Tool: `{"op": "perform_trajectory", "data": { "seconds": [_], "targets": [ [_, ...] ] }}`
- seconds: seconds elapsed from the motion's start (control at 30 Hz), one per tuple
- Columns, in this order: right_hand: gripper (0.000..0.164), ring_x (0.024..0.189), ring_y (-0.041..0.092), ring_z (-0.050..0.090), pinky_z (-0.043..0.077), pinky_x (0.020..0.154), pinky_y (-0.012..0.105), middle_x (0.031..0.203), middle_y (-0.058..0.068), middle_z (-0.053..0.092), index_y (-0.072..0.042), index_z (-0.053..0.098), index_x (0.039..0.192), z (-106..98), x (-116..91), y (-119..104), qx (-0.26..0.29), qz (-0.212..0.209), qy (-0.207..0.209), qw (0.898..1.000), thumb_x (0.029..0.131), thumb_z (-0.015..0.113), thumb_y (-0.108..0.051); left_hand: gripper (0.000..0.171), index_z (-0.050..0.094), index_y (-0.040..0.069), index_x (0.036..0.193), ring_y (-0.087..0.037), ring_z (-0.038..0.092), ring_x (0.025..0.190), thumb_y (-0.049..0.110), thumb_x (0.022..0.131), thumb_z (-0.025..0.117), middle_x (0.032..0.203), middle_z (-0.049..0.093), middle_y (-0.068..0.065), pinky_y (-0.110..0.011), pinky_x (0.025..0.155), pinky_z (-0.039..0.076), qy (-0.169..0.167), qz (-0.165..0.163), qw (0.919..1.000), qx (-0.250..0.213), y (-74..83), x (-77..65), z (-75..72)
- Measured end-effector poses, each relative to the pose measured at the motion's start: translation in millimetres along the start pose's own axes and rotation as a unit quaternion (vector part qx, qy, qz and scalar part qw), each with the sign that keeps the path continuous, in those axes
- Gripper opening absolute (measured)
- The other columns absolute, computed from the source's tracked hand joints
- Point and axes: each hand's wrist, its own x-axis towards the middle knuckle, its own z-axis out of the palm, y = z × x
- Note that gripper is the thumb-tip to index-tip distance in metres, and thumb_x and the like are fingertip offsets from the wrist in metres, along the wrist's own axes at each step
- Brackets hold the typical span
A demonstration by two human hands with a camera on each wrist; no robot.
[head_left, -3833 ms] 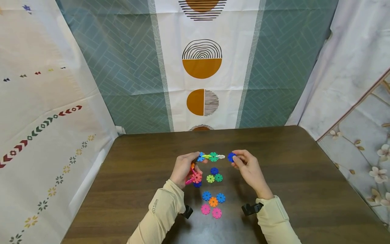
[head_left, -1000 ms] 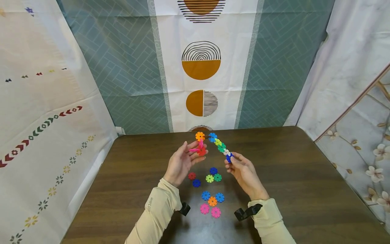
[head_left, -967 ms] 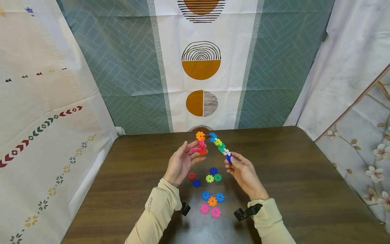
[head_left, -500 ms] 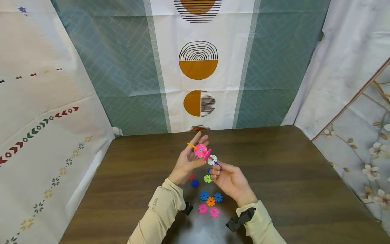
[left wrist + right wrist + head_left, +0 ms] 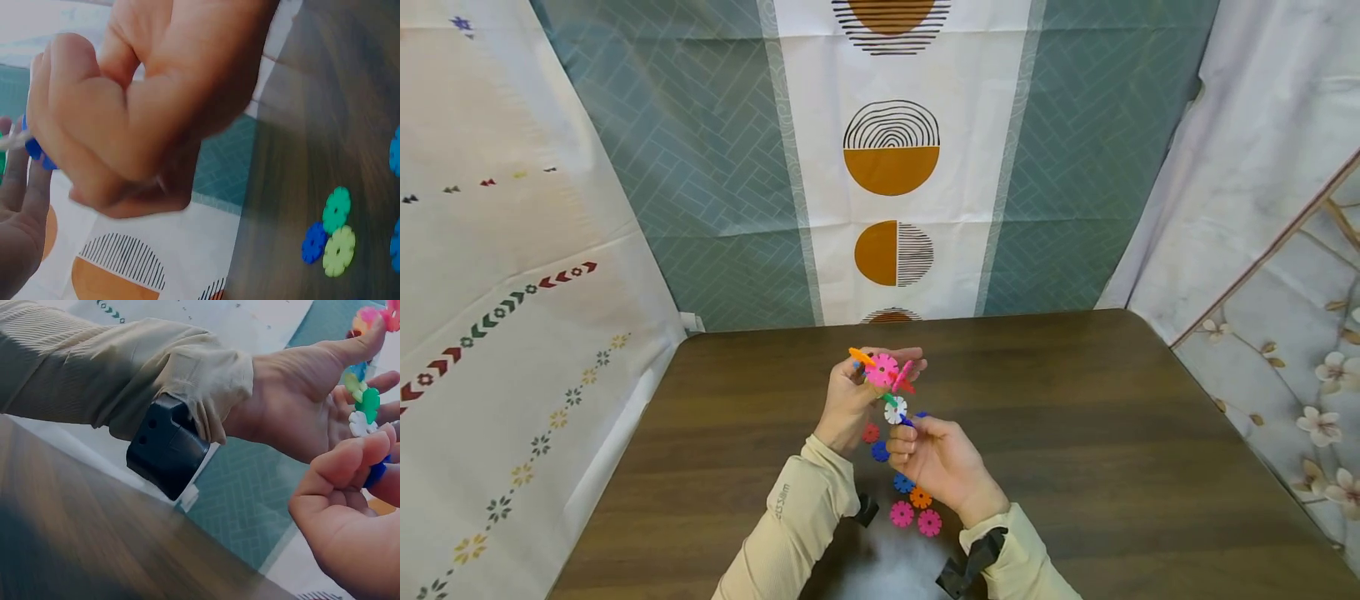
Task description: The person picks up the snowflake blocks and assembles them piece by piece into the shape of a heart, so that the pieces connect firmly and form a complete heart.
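Note:
A chain of interlocked snowflake discs hangs above the table between my hands, its pink disc (image 5: 882, 370) uppermost in the head view. Below that come a green disc (image 5: 369, 405) and a white disc (image 5: 895, 410). With curled fingers, my right hand (image 5: 943, 467) pinches the dark blue disc (image 5: 376, 474) at the chain's near end. My left hand (image 5: 847, 406) lies behind the chain, its palm turned to it and its fingers fairly straight. The thumb of that hand overlaps the orange and pink end in the right wrist view.
Loose discs lie on the brown table (image 5: 1075, 417): a red disc (image 5: 871, 432), a blue disc (image 5: 880, 451), an orange disc (image 5: 921, 497) and two pink discs (image 5: 902, 513) among them. A green disc (image 5: 337, 209) and lime disc (image 5: 339, 251) show in the left wrist view.
The dark blue disc, earlier apart in my right hand, now sits on the chain's end beside the white disc. The chain has turned, and my right hand has moved left and nearer my body.

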Motion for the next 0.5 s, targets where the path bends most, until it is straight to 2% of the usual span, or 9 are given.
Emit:
{"op": "perform_trajectory", "data": {
  "seconds": [0.13,0.2,0.33,0.43,0.5],
  "targets": [
    [0.028,0.069,0.01,0.046,0.039,0.067,0.022,0.079,-0.002,0.051,-0.01,0.042,0.099,-1.8,0.4,1.5,-0.041,0.008,0.002,0.999,0.104,0.015,-0.015,0.04,0.058,0.001,0.125,-0.035,0.064,0.108,0.022,0.093,0.067,0.121,0.065,-0.019,-0.046,0.101,0.045,0.033,-0.022,0.9992,-0.008,0.3,-1.6,2.4],
    [0.028,0.069,0.011,0.046,0.039,0.067,0.023,0.079,-0.002,0.053,-0.01,0.044,0.098,-2.3,0.1,1.5,-0.062,0.011,0.006,0.998,0.104,0.017,-0.016,0.042,0.057,-0.001,0.128,-0.031,0.068,0.102,0.022,0.094,0.066,0.115,0.068,-0.016,-0.044,0.098,0.048,0.06,-0.03,0.9977,-0.009,0.7,-1.6,3.8],
    [0.033,0.069,0.011,0.052,0.041,0.07,0.024,0.078,-0.002,0.059,-0.012,0.049,0.099,-1.3,-0.4,0.4,-0.125,0.018,0.023,0.992,0.107,0.018,-0.021,0.034,0.061,-0.003,0.124,-0.028,0.072,0.089,0.017,0.097,0.062,0.099,0.072,-0.014,-0.042,0.087,0.055,0.114,-0.039,0.9926,-0.015,0.8,-0.5,4.9],
    [0.035,0.068,0.013,0.057,0.045,0.07,0.024,0.078,-0.001,0.063,-0.011,0.049,0.103,0.6,1.0,-0.8,-0.196,0.034,0.048,0.979,0.108,0.02,-0.029,0.025,0.066,-0.001,0.115,-0.029,0.072,0.088,0.016,0.097,0.06,0.095,0.073,-0.015,-0.044,0.081,0.057,0.149,-0.047,0.9874,-0.025,0.5,0.5,4.2],
    [0.037,0.068,0.014,0.059,0.047,0.069,0.025,0.079,0.0,0.064,-0.01,0.047,0.107,1.5,2.1,-2.3,-0.262,0.044,0.078,0.961,0.108,0.021,-0.036,0.021,0.067,0.001,0.109,-0.031,0.071,0.09,0.017,0.097,0.06,0.099,0.072,-0.016,-0.045,0.08,0.057,0.168,-0.053,0.9839,-0.033,0.3,1.1,3.2]
  ]
}}
